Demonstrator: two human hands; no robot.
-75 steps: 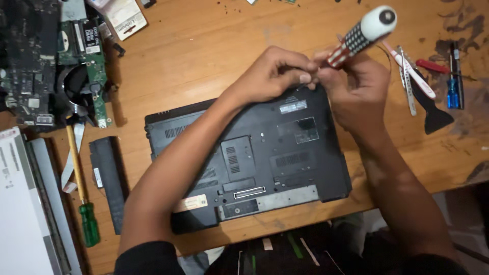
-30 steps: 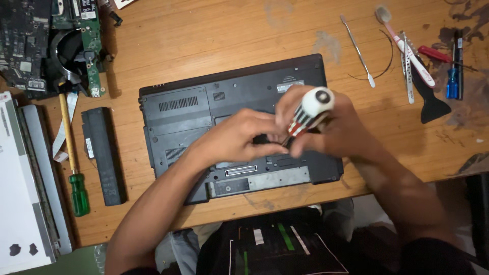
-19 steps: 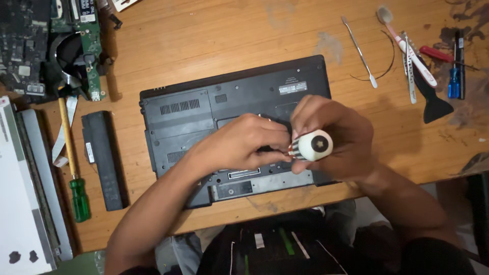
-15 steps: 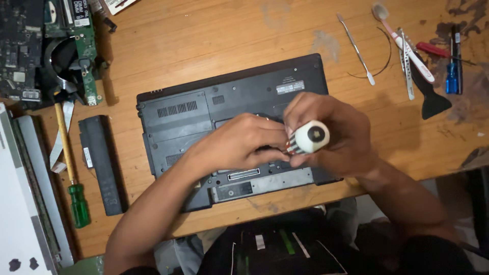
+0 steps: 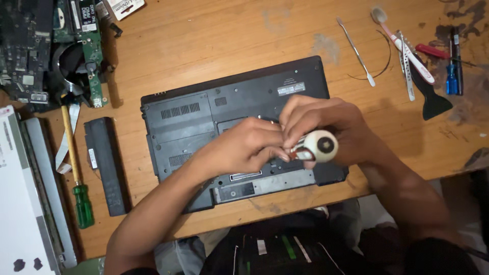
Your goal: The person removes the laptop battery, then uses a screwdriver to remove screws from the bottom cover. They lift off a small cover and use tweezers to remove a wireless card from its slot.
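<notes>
A black laptop [image 5: 204,117] lies upside down on the wooden table [image 5: 214,40], its bottom cover facing up. My right hand [image 5: 331,127] grips a screwdriver [image 5: 318,146] with a white butt and a red-and-white striped handle, held almost upright over the laptop's near middle. My left hand [image 5: 244,147] rests on the laptop beside it, fingertips pinched around the screwdriver's lower end. The tip and the spot beneath it are hidden by my fingers.
A black battery bar [image 5: 104,165] and a green-handled screwdriver [image 5: 76,173] lie left of the laptop. Circuit boards [image 5: 46,46] fill the far left corner. A white panel [image 5: 20,203] lies at the left edge. Picks, a brush, a blue screwdriver [image 5: 451,76] and a black spudger [image 5: 430,99] lie far right.
Both hands came from the laptop's far right corner to its near middle. The screwdriver has tipped upright, so its white butt now faces the camera.
</notes>
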